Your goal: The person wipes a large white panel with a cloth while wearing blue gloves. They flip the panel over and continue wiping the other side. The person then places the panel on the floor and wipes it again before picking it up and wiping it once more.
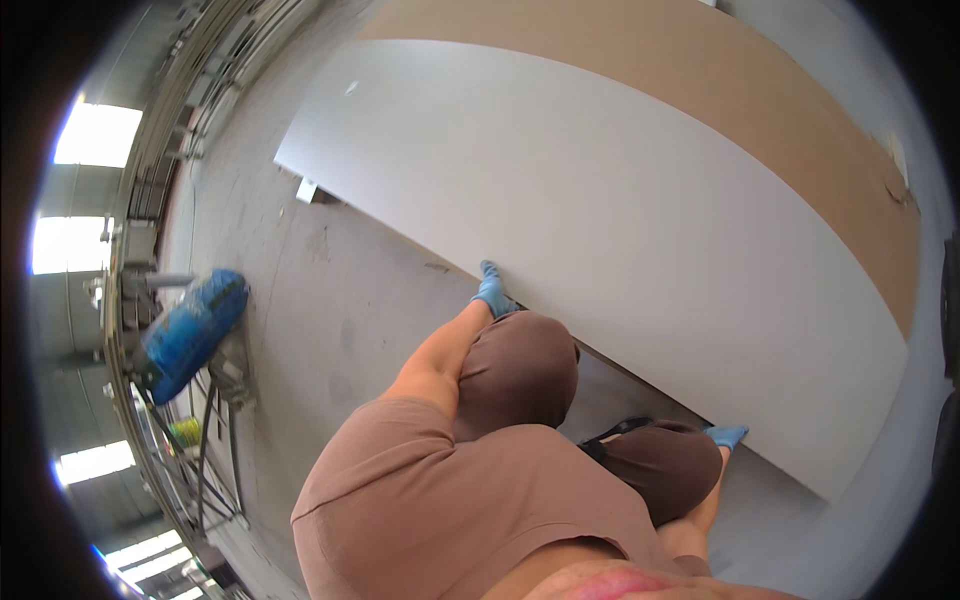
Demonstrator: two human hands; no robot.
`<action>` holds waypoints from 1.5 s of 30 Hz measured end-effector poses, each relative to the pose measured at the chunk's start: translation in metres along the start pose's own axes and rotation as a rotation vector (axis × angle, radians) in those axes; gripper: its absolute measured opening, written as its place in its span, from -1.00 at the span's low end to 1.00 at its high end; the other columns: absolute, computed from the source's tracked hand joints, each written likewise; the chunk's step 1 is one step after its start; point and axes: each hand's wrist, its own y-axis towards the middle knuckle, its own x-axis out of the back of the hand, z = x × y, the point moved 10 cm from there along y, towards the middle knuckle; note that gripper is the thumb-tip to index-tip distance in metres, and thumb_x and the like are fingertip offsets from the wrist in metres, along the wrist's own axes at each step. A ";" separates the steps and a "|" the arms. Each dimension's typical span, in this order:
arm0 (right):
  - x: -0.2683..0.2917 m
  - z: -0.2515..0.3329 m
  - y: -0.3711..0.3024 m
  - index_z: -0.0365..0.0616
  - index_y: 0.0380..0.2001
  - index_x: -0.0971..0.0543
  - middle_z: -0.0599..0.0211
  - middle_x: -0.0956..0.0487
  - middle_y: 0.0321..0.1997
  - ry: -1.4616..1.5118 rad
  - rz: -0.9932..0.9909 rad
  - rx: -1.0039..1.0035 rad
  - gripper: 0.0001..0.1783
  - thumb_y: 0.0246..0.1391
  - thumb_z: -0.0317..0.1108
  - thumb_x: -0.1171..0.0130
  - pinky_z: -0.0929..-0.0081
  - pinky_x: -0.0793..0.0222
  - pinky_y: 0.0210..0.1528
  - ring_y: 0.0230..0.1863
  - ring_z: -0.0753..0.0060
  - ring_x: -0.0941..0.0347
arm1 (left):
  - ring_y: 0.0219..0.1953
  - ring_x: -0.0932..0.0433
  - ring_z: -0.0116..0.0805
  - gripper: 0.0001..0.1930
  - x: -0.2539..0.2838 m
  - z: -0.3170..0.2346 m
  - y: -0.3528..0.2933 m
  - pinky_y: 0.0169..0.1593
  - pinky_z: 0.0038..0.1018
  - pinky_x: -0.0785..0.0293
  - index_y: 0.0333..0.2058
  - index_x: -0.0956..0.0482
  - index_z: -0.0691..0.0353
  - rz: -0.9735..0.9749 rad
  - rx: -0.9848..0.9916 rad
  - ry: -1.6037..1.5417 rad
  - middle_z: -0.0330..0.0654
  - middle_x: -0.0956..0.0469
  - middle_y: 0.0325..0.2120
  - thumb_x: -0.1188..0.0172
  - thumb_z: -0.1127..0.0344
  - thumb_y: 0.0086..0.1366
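Observation:
A long white panel (580, 210) stretches across the view in front of me, slightly above the floor along its near edge. My left hand (491, 292), in a blue glove, grips that near edge by my left knee, with a thumb or finger on top and the other fingers hidden. Farther right along the same edge, my right hand (727, 436) is also gloved in blue and closed on the panel beside my right knee. Its fingers below the edge cannot be seen. My knees are bent close to the panel between the two hands.
Beyond the white panel lies a large brown board (640, 50). A small white block (306, 190) shows under the panel's left corner. On the left, a blue bag (195, 335) rests by a metal frame (205, 450) on the grey concrete floor (300, 290).

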 end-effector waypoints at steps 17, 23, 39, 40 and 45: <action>0.067 -0.025 -0.043 0.12 0.53 -0.24 0.42 -0.21 0.63 -0.077 -0.148 -0.001 -0.15 0.41 0.38 0.36 -0.05 0.07 0.60 0.61 0.09 -0.07 | 0.27 -0.50 0.02 -0.35 -0.016 -0.030 -0.003 0.26 -0.07 -0.44 0.25 -0.49 0.31 0.027 -0.026 0.116 0.03 -0.56 0.22 0.10 -0.15 0.50; 0.060 -0.022 -0.040 0.12 0.51 -0.27 0.43 -0.25 0.61 -0.088 -0.133 0.006 -0.17 0.41 0.38 0.35 -0.02 0.03 0.58 0.58 0.12 -0.12 | 0.26 -0.50 0.01 -0.36 -0.013 -0.025 -0.010 0.25 -0.09 -0.44 0.24 -0.49 0.32 0.026 -0.025 0.151 0.04 -0.56 0.21 0.09 -0.13 0.51; 0.016 -0.010 -0.034 0.12 0.46 -0.34 0.47 -0.36 0.54 -0.045 -0.080 0.058 -0.20 0.43 0.37 0.32 0.04 -0.08 0.55 0.52 0.21 -0.24 | 0.24 -0.52 -0.02 -0.40 -0.031 -0.023 -0.020 0.23 -0.15 -0.44 0.22 -0.49 0.37 0.136 -0.050 0.288 0.07 -0.58 0.18 0.06 -0.08 0.53; 0.012 -0.011 -0.036 0.12 0.46 -0.35 0.47 -0.37 0.54 -0.030 -0.084 0.062 -0.21 0.43 0.37 0.32 0.05 -0.08 0.55 0.52 0.21 -0.24 | 0.24 -0.52 -0.02 -0.40 -0.036 -0.021 -0.022 0.22 -0.16 -0.44 0.21 -0.49 0.37 0.166 -0.049 0.313 0.07 -0.58 0.17 0.06 -0.08 0.53; -0.027 -0.010 -0.028 0.12 0.44 -0.37 0.48 -0.40 0.52 0.080 -0.131 0.096 -0.22 0.44 0.37 0.31 0.07 -0.12 0.54 0.50 0.24 -0.28 | 0.23 -0.52 -0.03 -0.41 -0.044 0.005 -0.081 0.22 -0.18 -0.44 0.21 -0.49 0.38 0.382 0.005 0.516 0.08 -0.59 0.16 0.05 -0.06 0.53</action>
